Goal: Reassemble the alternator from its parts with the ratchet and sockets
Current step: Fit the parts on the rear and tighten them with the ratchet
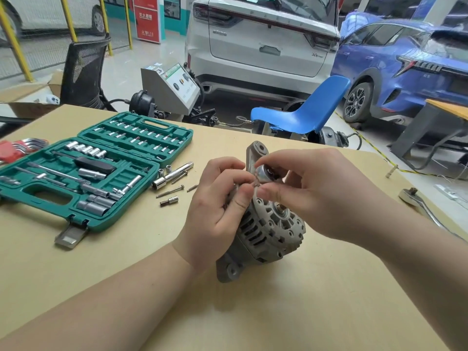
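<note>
Both forearms reach over the table (pixel 316 312) to the alternator (pixel 266 231) resting on it. Left hand (pixel 217 206) and right hand (pixel 319 191) pinch a small ratchet head (pixel 264 173) with its bit at the housing. Step: starting a through-bolt; next, seat it squarely before turning.

A single wide-angle view from the person's head looks forward and down across the desk (pixel 291 312). It sits close above the near edge, so both forearms enter from the bottom corners and the hands meet near the middle. Beyond the far edge it takes in a workshop floor with parked cars (pixel 263 41).
</note>
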